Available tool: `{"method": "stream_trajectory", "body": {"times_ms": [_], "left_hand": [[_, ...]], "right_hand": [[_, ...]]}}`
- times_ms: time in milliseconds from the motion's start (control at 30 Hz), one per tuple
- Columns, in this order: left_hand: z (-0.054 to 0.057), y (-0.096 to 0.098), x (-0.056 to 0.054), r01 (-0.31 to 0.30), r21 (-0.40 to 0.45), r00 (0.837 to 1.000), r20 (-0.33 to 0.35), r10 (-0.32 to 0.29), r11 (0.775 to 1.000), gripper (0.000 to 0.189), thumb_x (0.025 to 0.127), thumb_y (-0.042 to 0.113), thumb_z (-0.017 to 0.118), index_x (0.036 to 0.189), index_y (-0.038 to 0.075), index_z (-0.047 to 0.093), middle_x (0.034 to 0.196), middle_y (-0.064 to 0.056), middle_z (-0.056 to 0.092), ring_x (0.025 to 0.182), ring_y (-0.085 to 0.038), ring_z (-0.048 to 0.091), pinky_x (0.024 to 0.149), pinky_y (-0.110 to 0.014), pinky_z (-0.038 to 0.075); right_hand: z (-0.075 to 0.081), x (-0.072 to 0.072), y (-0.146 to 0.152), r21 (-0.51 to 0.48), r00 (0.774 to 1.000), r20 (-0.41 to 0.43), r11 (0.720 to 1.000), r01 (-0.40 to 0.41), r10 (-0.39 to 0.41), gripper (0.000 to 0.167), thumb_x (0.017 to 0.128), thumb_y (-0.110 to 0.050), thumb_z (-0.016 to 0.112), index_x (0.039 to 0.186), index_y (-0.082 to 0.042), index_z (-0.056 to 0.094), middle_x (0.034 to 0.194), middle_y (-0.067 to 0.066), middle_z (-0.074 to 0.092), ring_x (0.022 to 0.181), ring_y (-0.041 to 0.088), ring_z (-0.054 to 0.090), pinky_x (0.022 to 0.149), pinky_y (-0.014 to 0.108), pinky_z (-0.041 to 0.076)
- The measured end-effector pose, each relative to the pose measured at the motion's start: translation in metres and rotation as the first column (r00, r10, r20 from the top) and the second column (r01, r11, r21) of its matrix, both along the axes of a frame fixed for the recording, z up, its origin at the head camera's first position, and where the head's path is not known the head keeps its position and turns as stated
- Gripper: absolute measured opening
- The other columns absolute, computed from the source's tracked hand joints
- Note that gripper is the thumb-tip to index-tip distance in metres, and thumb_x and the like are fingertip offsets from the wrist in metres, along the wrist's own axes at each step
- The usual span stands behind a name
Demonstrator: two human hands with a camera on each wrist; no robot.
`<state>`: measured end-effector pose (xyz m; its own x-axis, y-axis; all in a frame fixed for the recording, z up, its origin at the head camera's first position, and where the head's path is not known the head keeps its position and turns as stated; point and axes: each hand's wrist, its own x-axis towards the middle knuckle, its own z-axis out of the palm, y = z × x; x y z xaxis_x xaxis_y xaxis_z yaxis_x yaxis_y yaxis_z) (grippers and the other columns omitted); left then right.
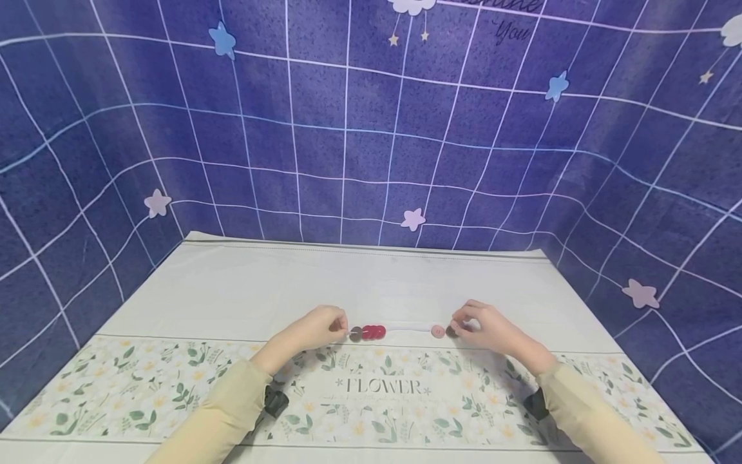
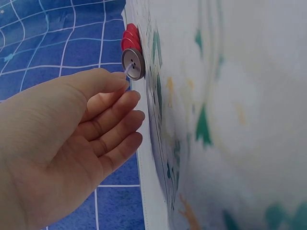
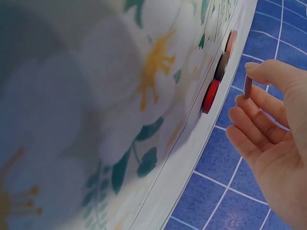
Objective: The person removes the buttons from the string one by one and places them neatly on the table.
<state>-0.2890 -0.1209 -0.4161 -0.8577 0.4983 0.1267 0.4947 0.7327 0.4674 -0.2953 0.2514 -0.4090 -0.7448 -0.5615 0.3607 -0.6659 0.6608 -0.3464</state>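
Observation:
My left hand [image 1: 319, 325] pinches the end of a pale string [image 2: 128, 69] between thumb and forefinger. The string passes through a brown four-hole button [image 2: 133, 64], beside which several red buttons [image 1: 373, 332] overlap in a row. From there the string [image 1: 406, 330] runs right across the white cloth towards a pink button [image 1: 437, 331]. My right hand [image 3: 266, 120] pinches a brownish button [image 3: 248, 87] edge-on between thumb and fingers. Near it on the cloth lie a brown button [image 3: 221, 66] and a red button [image 3: 210, 96], the red one hidden in the head view.
A white cloth with a floral band [image 1: 382, 412] covers the table. Blue gridded fabric [image 1: 371, 154] with stars hangs behind it and at both sides. Dark bands [image 1: 276, 401] sit at both wrists, below light sleeves.

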Motion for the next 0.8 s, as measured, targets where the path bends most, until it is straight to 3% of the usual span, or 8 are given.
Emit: {"method": "stream_trajectory", "body": {"times_ms": [500,800], "left_hand": [[-0.001,-0.001,0.000,-0.014,-0.003,1.000,0.013,0.014,1.000,0.007,0.084,0.016,0.065,0.079,0.016,0.061,0.080,0.006,0.063,0.079,-0.009,0.058,0.081,-0.034,0.052],[-0.001,0.000,-0.001,-0.006,-0.010,1.000,0.004,0.006,1.000,0.007,0.084,0.015,0.065,0.078,0.016,0.061,0.079,0.006,0.062,0.078,-0.009,0.057,0.079,-0.033,0.051]], "right_hand": [[-0.002,-0.001,0.008,0.010,0.999,-0.054,1.000,-0.002,0.003,0.015,0.079,-0.009,0.070,0.094,-0.008,0.069,0.088,-0.001,0.065,0.083,0.017,0.064,0.078,0.036,0.054],[-0.001,0.000,0.012,0.030,1.000,0.000,1.000,0.007,-0.007,0.017,0.080,-0.007,0.070,0.096,-0.009,0.068,0.090,-0.002,0.064,0.087,0.019,0.063,0.081,0.038,0.053]]}}
